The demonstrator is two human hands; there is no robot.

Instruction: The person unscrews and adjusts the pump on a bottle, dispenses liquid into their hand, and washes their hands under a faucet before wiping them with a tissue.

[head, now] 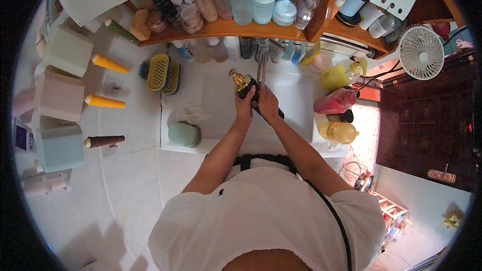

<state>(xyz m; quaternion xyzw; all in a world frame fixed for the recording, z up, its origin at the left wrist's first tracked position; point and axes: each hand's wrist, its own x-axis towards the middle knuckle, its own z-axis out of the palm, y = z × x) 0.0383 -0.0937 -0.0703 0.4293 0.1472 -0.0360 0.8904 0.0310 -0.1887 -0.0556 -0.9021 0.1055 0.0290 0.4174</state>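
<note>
Over the white washbasin (297, 90), my left hand (244, 104) and my right hand (268, 103) both grip a dark bottle (246, 89) with a gold-coloured pump top (238, 79). It lies tilted, the pump pointing to the upper left and the dark base showing past my right wrist. My left fingers wrap it just below the pump. My right hand covers much of its middle. Just beyond my right hand is the metal tap (262, 64).
A green soap box (184, 134) sits at the basin's front left, yellow soap dishes (158, 72) behind it. Bottles, including a yellow pump bottle (339, 75), line the right rim. A wooden shelf (222, 30) carries cosmetics. A white fan (421, 52) stands at right.
</note>
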